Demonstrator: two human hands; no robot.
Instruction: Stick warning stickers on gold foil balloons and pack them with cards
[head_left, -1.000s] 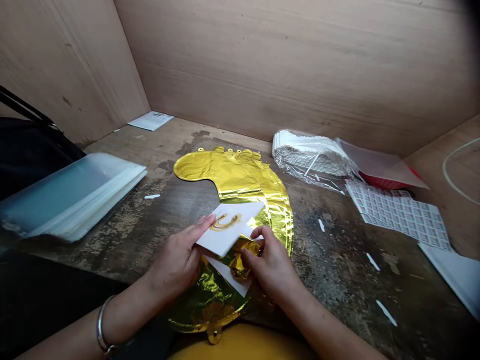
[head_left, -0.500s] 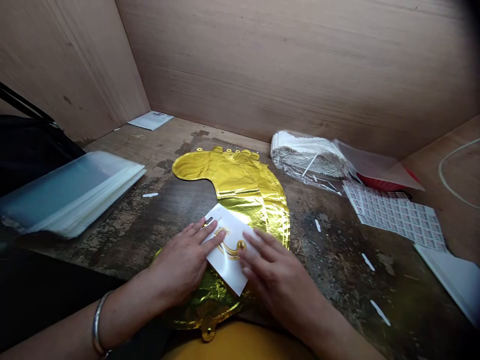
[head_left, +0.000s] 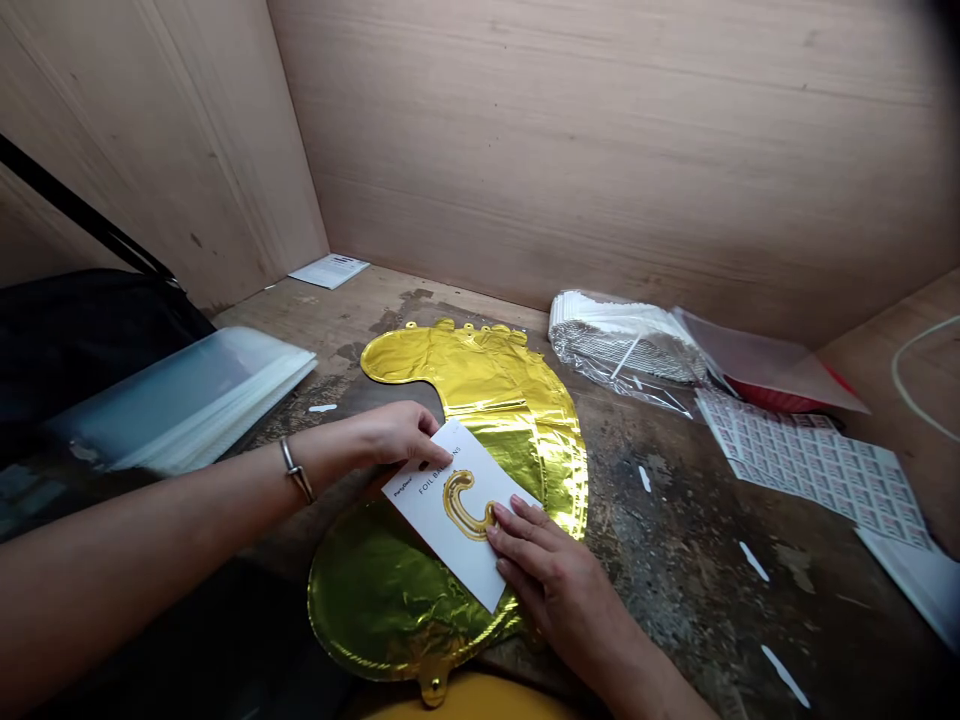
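A white header card (head_left: 446, 540) printed "FOIL BALLOONS" with a gold letter C lies tilted on a flat gold foil balloon (head_left: 390, 590) shaped like a C. My left hand (head_left: 401, 433) is at the card's upper edge, its thumb and finger closed on it by the hang slot; the fingertips are partly hidden. My right hand (head_left: 555, 565) rests with fingers stretched out across the card's right corner, pressing it against the foil.
A stack of clear plastic sleeves (head_left: 202, 395) lies left. At right are a plastic bag of white straws or sticks (head_left: 622, 335), a red tray (head_left: 776, 398) under clear film, sticker sheets (head_left: 817, 465) and white cards (head_left: 911, 575). Small white paper slips (head_left: 754, 561) are scattered about.
My left hand has lifted from lying flat on the card and moved to its upper edge, fingers now closed. My right hand stays on the right corner. The camera view has shifted slightly.
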